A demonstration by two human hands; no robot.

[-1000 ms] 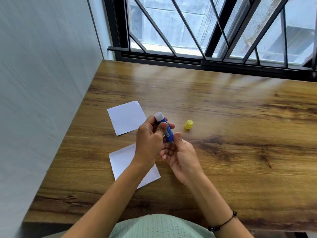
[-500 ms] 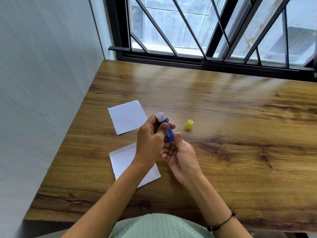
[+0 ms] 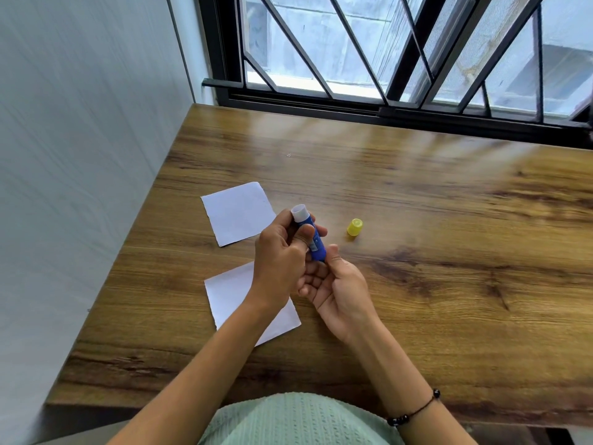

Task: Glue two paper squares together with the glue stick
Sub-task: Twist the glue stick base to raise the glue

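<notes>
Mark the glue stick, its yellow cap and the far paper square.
glue stick (image 3: pixel 316 244): head view, blue barrel.
yellow cap (image 3: pixel 355 227): head view, side wall.
far paper square (image 3: pixel 239 213): head view, sheet's middle.

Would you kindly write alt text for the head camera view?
Both hands, left hand and right hand, hold an uncapped blue glue stick above a wooden table. Its yellow cap and two white paper squares lie apart on it.

Bright window daylight (edges warped)
</notes>
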